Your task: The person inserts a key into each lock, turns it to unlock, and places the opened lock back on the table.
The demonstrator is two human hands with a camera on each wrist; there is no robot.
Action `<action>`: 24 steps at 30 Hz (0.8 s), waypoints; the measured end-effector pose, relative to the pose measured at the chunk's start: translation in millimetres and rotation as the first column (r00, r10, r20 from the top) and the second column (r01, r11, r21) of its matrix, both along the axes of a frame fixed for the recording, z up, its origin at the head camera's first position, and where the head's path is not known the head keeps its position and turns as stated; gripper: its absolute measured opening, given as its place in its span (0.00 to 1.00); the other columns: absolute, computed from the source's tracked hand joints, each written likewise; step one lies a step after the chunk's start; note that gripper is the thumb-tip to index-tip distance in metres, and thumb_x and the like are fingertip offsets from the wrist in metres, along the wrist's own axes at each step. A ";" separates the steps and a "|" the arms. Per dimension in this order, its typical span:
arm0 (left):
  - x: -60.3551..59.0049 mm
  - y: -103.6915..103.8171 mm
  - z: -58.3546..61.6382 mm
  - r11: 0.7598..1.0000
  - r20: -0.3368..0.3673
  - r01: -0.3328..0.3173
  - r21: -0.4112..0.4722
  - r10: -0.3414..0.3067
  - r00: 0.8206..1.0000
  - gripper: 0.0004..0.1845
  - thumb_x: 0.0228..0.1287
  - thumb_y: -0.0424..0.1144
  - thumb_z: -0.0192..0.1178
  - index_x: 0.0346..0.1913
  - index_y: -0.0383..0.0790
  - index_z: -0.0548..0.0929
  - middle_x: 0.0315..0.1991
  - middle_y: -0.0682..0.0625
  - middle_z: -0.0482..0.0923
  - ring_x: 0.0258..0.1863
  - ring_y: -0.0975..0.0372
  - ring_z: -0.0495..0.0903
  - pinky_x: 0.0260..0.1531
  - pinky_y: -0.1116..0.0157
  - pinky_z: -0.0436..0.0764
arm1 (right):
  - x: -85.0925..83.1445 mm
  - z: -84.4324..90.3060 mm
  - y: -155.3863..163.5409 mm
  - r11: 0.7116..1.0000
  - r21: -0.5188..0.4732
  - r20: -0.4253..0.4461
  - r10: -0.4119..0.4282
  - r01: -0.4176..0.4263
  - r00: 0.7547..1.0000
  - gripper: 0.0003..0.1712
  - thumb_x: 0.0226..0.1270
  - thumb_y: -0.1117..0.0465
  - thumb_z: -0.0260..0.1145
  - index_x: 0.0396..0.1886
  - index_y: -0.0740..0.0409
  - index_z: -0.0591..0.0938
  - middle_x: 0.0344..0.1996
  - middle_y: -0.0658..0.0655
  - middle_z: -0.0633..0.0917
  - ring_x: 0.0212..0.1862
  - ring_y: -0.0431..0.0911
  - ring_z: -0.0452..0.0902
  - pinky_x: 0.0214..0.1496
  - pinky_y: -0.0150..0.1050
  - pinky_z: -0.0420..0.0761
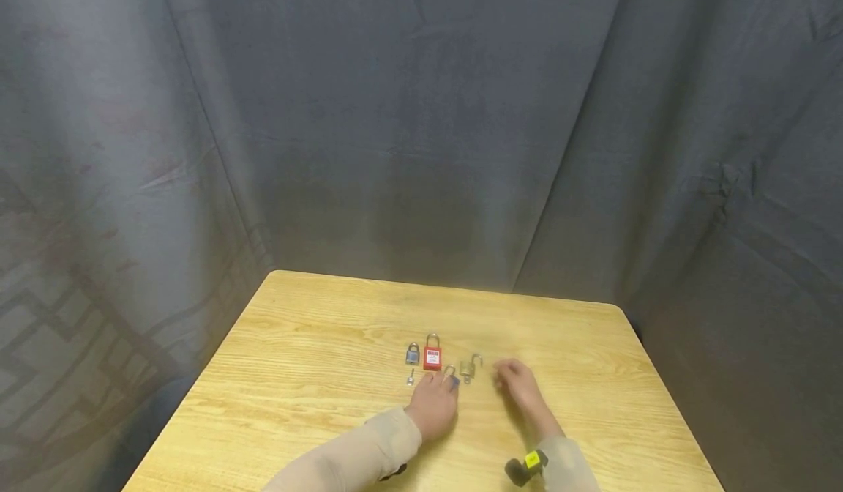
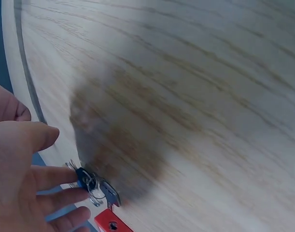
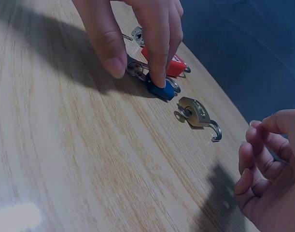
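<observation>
A person's left hand rests outstretched fingers on a blue padlock lying on the worktop, its thumb apart from the lock. The right hand, fingers loosely curled around nothing, hangs just right of a brass padlock with its shackle swung open. Beyond the left hand, from where I stand, lie a red padlock and, just to its left, a silver padlock, with a small key on the near side. The group sits well in from the far edge, where grey curtains hang close. Wide stretches of wood grain run from the locks out to the slanting left edge, and from the right hand to the right edge.
</observation>
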State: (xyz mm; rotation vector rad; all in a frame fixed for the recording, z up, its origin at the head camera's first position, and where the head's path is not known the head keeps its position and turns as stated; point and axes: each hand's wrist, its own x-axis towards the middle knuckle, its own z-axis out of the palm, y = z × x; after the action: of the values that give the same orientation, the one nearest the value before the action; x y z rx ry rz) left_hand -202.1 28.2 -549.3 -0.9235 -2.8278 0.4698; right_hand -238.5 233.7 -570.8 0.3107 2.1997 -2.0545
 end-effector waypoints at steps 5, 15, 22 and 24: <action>-3.6 2.1 -7.9 0.999 -0.044 -0.021 0.029 0.023 0.999 0.23 0.63 0.58 0.55 0.49 0.44 0.81 0.45 0.55 0.77 0.50 0.61 0.72 0.50 0.67 0.71 | 1.8 -0.2 -0.2 0.999 -0.037 0.003 0.005 -0.005 1.000 0.19 0.72 0.62 0.54 0.54 0.73 0.72 0.33 0.56 0.76 0.34 0.46 0.73 0.38 0.35 0.81; -18.8 11.9 -12.7 0.987 0.106 -0.147 0.061 0.140 0.984 0.41 0.61 0.71 0.47 0.66 0.43 0.71 0.64 0.51 0.70 0.68 0.57 0.64 0.69 0.56 0.62 | -0.1 1.0 0.2 0.999 0.034 -0.012 0.014 -0.014 1.000 0.18 0.73 0.62 0.54 0.53 0.73 0.73 0.34 0.57 0.77 0.34 0.46 0.74 0.38 0.35 0.81; -26.9 14.4 -8.8 0.978 0.183 -0.193 0.073 0.178 0.967 0.42 0.63 0.72 0.44 0.71 0.46 0.65 0.71 0.52 0.64 0.72 0.58 0.60 0.73 0.54 0.57 | -1.4 0.6 -1.5 1.000 0.008 0.000 0.028 -0.028 1.000 0.18 0.74 0.61 0.52 0.54 0.72 0.72 0.34 0.56 0.76 0.34 0.45 0.73 0.38 0.35 0.80; -27.8 14.3 -8.9 0.977 0.198 -0.202 0.063 0.186 0.962 0.43 0.64 0.72 0.42 0.72 0.47 0.63 0.72 0.53 0.62 0.73 0.58 0.58 0.74 0.55 0.55 | -1.4 0.7 -1.9 0.999 -0.005 0.008 0.034 -0.034 0.999 0.19 0.74 0.61 0.52 0.55 0.72 0.72 0.34 0.56 0.76 0.35 0.45 0.72 0.38 0.35 0.80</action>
State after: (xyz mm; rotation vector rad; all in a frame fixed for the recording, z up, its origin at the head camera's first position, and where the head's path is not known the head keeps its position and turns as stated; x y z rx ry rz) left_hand -229.9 42.5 -558.2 -0.7133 -3.1030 0.2952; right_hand -239.9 231.8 -570.0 0.2788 2.1800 -2.0375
